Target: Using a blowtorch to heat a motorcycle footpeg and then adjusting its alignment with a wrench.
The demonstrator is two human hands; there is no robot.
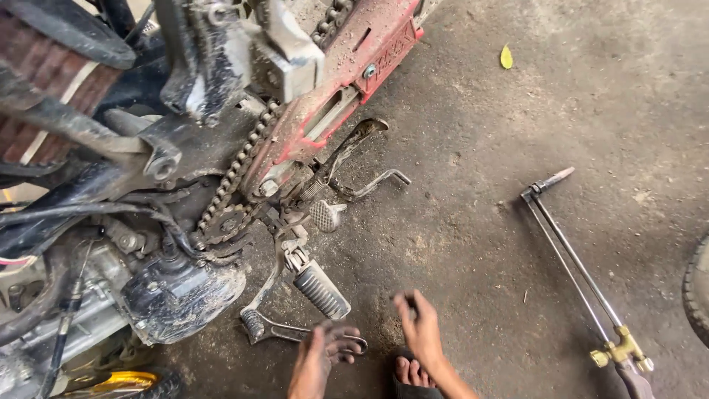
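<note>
My left hand (pixel 322 356) is low at the bottom centre, greasy, with its fingers spread over the ring end of a spanner (pixel 289 332) that lies on the floor. My right hand (pixel 421 330) hovers just to the right of it, blurred, with the fingertips drawn together; whether it pinches something small is unclear. Just above both hands, a ribbed footpeg (pixel 321 290) sticks out from the motorcycle's dirty engine (pixel 181 295). The drive chain (pixel 240 166) runs over a small sprocket (pixel 223 222) beside the red swingarm (pixel 347 70).
The side stand (pixel 353 151) and a brake pedal (pixel 325 214) jut out over the concrete floor. A long gas cutting torch (pixel 576 270) lies at the right, with a tyre edge (pixel 698 292) beyond it. My sandalled foot (pixel 410 374) is between my hands. A yellow leaf (pixel 506 57) lies on the floor at the top right.
</note>
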